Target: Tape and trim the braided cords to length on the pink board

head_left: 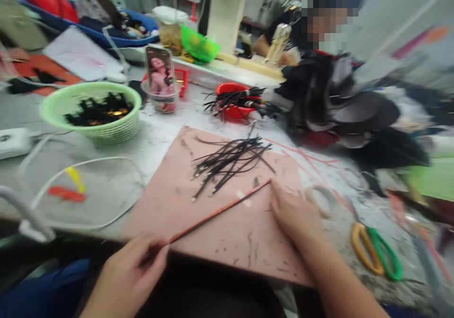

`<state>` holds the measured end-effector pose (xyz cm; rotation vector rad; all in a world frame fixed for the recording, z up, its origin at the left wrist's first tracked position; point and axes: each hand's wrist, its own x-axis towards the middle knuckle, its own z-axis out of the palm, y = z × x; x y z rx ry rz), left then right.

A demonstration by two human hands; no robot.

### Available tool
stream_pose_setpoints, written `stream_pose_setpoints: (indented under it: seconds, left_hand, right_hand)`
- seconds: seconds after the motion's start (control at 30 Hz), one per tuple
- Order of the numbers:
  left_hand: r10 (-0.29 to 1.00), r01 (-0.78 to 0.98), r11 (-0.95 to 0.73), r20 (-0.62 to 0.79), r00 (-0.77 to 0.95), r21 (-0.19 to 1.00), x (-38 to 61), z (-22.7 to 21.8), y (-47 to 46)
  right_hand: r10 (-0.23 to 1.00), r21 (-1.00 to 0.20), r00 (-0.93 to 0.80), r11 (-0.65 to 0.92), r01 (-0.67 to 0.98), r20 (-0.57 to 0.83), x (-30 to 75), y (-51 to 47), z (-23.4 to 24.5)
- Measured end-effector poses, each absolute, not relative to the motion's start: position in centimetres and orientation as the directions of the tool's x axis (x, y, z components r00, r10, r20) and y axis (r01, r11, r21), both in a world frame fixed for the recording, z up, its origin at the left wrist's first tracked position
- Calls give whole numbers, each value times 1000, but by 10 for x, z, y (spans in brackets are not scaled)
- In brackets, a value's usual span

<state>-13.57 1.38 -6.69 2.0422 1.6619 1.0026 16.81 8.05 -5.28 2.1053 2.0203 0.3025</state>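
Observation:
A thin strip, orange-red along one side and black along the other (220, 211), stretches slantwise over a pink board (227, 247). Its near end is pinched between the thumb and fingers of my left hand (131, 270), at the board's front edge. At the far end, the fingers of my right hand (294, 214) close on the strip, resting by the board's right side. Just beyond the strip lies a loose bunch of thin black cords (230, 159), some with pale tips. A small piece of pale tape (244, 199) sits beside the strip.
Left stands a green basket (90, 131) of black pieces, near a white cable (102, 226). Behind are a phone in a clear cup (160, 79) and a red container (238, 112) with black cords. Scissors (376, 252) and a tape roll (321, 201) lie right. Another person (333, 25) is opposite.

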Motion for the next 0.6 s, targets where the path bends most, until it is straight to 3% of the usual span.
stream_pose_setpoints:
  seconds: [0.2,0.47,0.6]
  left_hand:
    - [973,770,-212,203,109,602,-127,-50,5]
    - [958,804,-249,257,125,540,-124,-54,4]
    - [935,792,-293,332,121,536,-130,-61,3]
  right_hand:
    - [997,277,81,-78,958,-2,171,75,-54]
    - [993,254,101,-115,960,67,171,73,-53]
    - [993,270,31,-60,961,112,171,75,-55]
